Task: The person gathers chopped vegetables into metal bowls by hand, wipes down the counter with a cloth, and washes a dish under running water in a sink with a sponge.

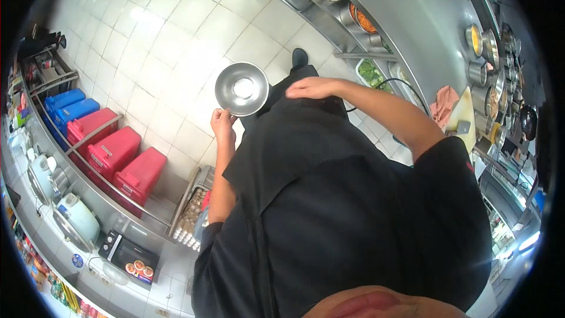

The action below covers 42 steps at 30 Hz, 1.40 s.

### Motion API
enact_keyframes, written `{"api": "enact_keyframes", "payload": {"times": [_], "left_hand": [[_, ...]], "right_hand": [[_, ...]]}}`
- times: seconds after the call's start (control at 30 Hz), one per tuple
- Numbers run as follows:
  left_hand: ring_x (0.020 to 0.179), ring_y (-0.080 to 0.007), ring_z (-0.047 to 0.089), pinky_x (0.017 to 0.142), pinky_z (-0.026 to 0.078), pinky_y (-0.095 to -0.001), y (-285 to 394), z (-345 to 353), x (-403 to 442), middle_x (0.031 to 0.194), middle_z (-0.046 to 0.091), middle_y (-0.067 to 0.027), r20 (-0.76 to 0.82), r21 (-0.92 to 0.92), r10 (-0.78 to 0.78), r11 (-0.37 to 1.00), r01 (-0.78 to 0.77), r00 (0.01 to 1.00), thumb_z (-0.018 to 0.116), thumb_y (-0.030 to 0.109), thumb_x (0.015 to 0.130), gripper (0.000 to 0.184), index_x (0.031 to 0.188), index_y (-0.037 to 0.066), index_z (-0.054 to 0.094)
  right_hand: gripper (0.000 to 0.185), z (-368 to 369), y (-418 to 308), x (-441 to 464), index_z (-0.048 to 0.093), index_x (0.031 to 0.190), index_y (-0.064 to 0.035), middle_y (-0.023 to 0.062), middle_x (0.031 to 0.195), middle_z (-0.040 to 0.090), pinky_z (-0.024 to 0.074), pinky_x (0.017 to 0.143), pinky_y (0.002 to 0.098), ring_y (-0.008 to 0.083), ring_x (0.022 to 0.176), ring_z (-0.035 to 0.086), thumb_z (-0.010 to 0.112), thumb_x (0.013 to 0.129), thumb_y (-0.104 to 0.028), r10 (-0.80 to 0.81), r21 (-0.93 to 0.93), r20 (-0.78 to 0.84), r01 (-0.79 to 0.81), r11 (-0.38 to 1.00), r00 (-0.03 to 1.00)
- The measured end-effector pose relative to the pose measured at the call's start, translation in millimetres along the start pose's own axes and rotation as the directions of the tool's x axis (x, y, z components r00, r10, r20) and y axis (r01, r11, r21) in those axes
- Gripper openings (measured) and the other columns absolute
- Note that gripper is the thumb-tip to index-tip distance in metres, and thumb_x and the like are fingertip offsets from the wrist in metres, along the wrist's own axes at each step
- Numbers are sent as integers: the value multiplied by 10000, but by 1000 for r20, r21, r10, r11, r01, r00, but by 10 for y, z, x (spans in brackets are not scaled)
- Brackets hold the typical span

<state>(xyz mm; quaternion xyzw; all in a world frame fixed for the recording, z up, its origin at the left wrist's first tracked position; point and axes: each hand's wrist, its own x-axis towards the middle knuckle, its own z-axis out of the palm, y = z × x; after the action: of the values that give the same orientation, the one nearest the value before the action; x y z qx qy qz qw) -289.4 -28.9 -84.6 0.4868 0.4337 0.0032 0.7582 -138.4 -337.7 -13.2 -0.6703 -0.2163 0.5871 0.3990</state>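
Note:
My left hand (pixel 223 123) grips the near rim of a round steel bowl (pixel 229 95), with the fingers closed at its edge. A small white patch shows in the middle of the bowl; whether it is contents or glare is unclear. The bowl hangs over the tiled floor, in front of my black apron (pixel 312 135). To the right of the bowl, apart from it, my right hand (pixel 311 88) rests near the top of the apron with its fingers stretched out and nothing in them.
Red bins (pixel 141 174) and blue bins (pixel 76 113) stand under the left counter. Egg trays (pixel 191 215) are close by my left elbow. At right, a steel counter (pixel 412 17) bears pans, a pink cloth (pixel 444 105) and a cutting board (pixel 463 119), with food containers on the shelf below.

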Motion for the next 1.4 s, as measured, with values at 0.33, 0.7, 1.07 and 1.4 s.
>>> {"api": "enact_keyframes", "payload": {"times": [0.33, 0.7, 1.07, 1.4], "left_hand": [[578, -102, 523, 606, 561, -315, 429, 129, 223, 689, 509, 3, 90, 70, 73, 994, -80, 993, 588, 17, 835, 220, 695, 113, 448], [601, -104, 519, 616, 560, -317, 309, 118, 206, 682, 491, 4, 76, 71, 13, 997, -19, 997, 595, 16, 809, 203, 689, 95, 452], [666, -135, 579, 622, 553, -308, 321, 1010, 419, 739, 566, -35, 356, 227, 19, 968, -106, 934, 589, 19, 831, 174, 704, 82, 486], [629, -98, 532, 555, 475, -246, 70, 1062, 395, 697, 533, 6, 327, 344, -92, 939, -27, 941, 588, 4, 823, 214, 684, 111, 465]], "right_hand": [[382, 298, -175, 671, 655, 1060, -29, 143, 1051, 660, 463, 832, 384, 273, 964, 606, 580, 853, -341, 55, -421, 374, 116, 899, 926], [253, 657, 686, -923, 575, 861, 9, 182, 793, 583, 442, 674, 349, 270, 710, 554, 639, 840, -235, -125, -174, -474, 47, 984, 872], [221, 2468, 1857, -1818, 647, 896, -25, 26, 803, 613, 450, 717, 310, 110, 791, 535, 559, 907, -229, 470, 556, -574, -103, 825, 671], [294, 859, 2171, -1384, 642, 1066, -17, 113, 919, 679, 488, 802, 303, 186, 875, 637, 630, 891, -253, 294, 282, -936, -85, 956, 194]]}}
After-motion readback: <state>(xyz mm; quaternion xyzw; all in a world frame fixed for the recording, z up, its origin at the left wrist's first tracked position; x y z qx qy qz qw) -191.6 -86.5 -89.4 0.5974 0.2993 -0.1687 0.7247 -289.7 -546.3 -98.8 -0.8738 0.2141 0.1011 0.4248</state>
